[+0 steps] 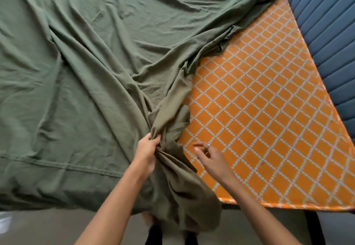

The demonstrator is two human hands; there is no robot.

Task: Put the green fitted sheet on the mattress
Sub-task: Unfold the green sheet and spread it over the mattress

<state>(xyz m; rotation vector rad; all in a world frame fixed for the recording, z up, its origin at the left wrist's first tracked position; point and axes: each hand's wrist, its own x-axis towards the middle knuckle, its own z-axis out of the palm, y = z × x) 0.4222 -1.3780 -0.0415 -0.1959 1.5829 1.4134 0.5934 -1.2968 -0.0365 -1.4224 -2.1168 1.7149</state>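
The green fitted sheet [86, 71] lies crumpled over the left and middle of the mattress [269, 119], whose orange cover with a white lattice shows bare on the right. A gathered bunch of the sheet runs toward the near edge and hangs over it. My left hand [148, 148] grips that bunch just inside the near edge. My right hand [209, 153] hovers over the orange cover right beside the bunch, fingers loosely extended, a ring on one finger, holding nothing.
A blue padded headboard or wall panel [326, 23] with ribs runs along the mattress's far right side. Beige floor [57, 227] shows below the near edge. My feet [148, 219] stand under the hanging cloth.
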